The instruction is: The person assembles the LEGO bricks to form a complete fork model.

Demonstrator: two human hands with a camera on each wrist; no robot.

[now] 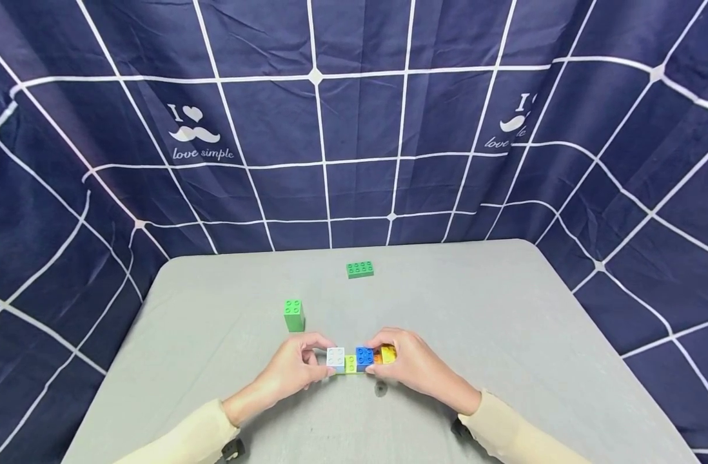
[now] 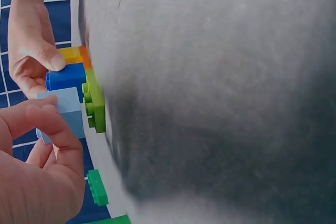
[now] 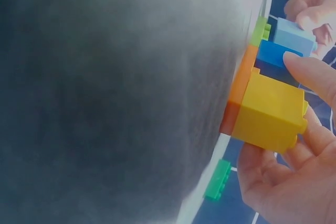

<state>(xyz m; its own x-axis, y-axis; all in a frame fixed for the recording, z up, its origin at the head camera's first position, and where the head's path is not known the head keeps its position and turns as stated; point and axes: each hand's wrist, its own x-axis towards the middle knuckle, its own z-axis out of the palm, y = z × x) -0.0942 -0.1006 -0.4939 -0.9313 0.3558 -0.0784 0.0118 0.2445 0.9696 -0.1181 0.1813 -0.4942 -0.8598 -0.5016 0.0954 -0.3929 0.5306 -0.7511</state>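
My left hand [image 1: 293, 367] pinches a light blue brick [image 1: 335, 356] between thumb and fingers. This brick is beside the left end of a flat lime green brick [image 1: 351, 365], whose studs show in the left wrist view; whether the two touch I cannot tell. My right hand [image 1: 412, 362] grips a dark blue brick [image 1: 364, 356], with the thumb on its near side. The blue brick sits across the lime brick and a flat orange brick [image 3: 241, 85]. On the orange brick stands a tall yellow brick [image 3: 270, 111], partly covered by my right hand in the head view.
Left of centre, a tall green brick [image 1: 294, 316] stands just beyond my left hand. Farther back lies a flat green brick [image 1: 360, 269]. The grey tabletop [image 1: 226, 309] ends at a dark blue curtain [image 1: 360, 122] with white lines.
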